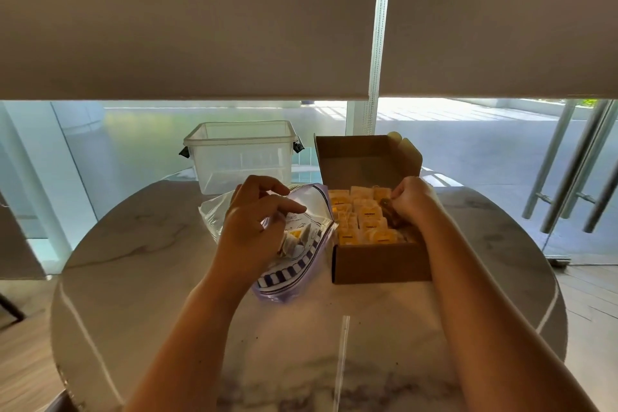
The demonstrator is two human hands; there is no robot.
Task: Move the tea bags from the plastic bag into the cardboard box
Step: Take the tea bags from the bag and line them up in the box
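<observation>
**A:** Where did things stand on the round pale marble table (334, 344)?

**B:** The open brown cardboard box (381, 261) sat to the right, already packed with rows of yellow-labelled tea bags (368, 221). The clear zip-top plastic bag with the striped blue edge (301, 264) lay just beside its left wall, with a few tea bags left in the bag (296, 237).

**A:** And the hands?

**B:** The right hand (413, 201) was down in the box's right side, fingers curled together; I judged they were pinching a tea bag into the row, though the bag itself was hard to make out. The left hand (254, 224) rested over the plastic bag's mouth, fingers bent and slightly apart, apparently holding the film, but I couldn't tell for certain.

**A:** How should that step have been done well?

**B:** By sliding the bag in upright along the box wall, pressing neighbours aside gently so strings didn't snag, while the left hand kept the plastic mouth open for the next pick.

**A:** Anything else nearby?

**B:** A clear lidless plastic tub (240, 157) stood behind the bag.
</observation>
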